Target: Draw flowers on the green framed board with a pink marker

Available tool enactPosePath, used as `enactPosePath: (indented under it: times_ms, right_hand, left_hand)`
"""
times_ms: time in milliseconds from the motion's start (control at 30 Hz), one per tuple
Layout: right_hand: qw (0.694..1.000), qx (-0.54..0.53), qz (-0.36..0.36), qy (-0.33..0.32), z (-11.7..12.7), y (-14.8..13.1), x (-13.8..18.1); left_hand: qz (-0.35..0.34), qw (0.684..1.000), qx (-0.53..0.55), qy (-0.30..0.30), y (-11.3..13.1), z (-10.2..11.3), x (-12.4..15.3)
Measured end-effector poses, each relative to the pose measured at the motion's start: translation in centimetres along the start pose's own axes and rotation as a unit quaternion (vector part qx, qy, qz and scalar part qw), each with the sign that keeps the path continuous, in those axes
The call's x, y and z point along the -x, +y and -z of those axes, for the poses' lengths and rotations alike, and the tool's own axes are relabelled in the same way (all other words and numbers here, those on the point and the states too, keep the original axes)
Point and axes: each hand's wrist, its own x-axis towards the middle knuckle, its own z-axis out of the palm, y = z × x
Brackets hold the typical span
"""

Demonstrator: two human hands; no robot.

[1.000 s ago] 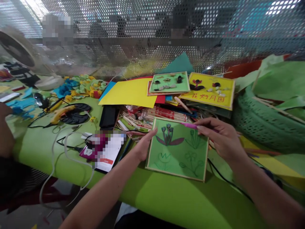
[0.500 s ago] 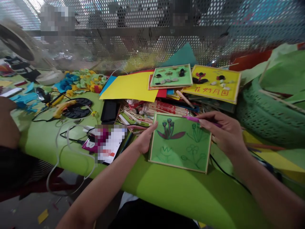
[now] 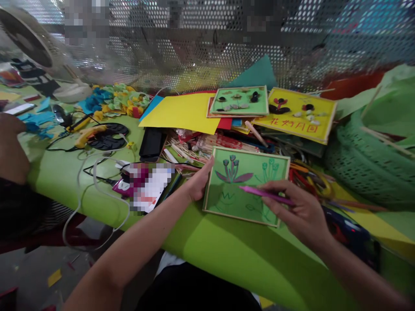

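Note:
A green framed drawing (image 3: 227, 205), edged with thin pale wooden sticks, is tilted up over the near part of the table. One flower on it is coloured purple and dark; the others are green outlines. My left hand (image 3: 199, 180) grips its left edge, the thumb along the frame and the other fingers mostly hidden. My right hand (image 3: 296, 207) is closed round a pink-purple pen (image 3: 270, 195) above the drawing. The pen's tip points left, just below the coloured flower; whether it touches the sheet I cannot tell.
Behind lie bundled sticks (image 3: 227, 142), a yellow sheet (image 3: 181, 114) and framed pebble pictures (image 3: 241, 101). A green basket (image 3: 366, 151) stands right. Leftward are a glue gun (image 3: 90, 134), white cable (image 3: 78, 185), phone (image 3: 151, 143) and fan (image 3: 29, 36). Another person's arm (image 3: 13, 142) rests at far left.
My right hand has moved the pen down and left, from the drawing's upper right edge to below the coloured flower. My left hand keeps hold of the frame; the camera view has shifted slightly.

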Motion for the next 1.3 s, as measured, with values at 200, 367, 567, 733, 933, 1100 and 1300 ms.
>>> enactPosePath:
  times_ms: [200, 367, 567, 733, 933, 1100, 1300]
  right_hand:
    - [0.998, 0.002, 0.051, -0.035, -1.0, 0.4, 1.1]
    - [0.991, 0.044, 0.113, -0.05, -2.0, 0.8, 1.4]
    - [0.985, 0.059, 0.143, -0.073, -2.7, 1.1, 1.9]
    - [0.992, 0.042, 0.102, -0.064, -2.5, 1.2, 1.5]
    - [0.994, 0.045, 0.078, -0.06, -2.5, 1.7, 1.4]
    - [0.995, 0.052, 0.064, -0.056, -2.5, 1.8, 1.1]
    - [0.995, 0.05, 0.033, -0.081, -1.9, 2.8, 1.9]
  left_hand:
    - [-0.051, 0.992, 0.065, -0.099, -0.1, -0.5, -0.6]
    - [-0.048, 0.997, 0.02, -0.058, -0.3, -0.1, -1.0]
    - [-0.068, 0.995, 0.015, -0.072, -0.4, 0.4, -0.8]
    - [-0.07, 0.995, 0.033, -0.055, -0.3, 0.3, -0.5]
    - [-0.052, 0.997, 0.056, -0.031, -0.4, 0.4, -0.5]
    - [-0.041, 0.998, 0.043, -0.034, -0.3, 0.0, -0.6]
    - [-0.051, 0.998, 0.021, 0.002, -0.2, -1.6, 0.0]
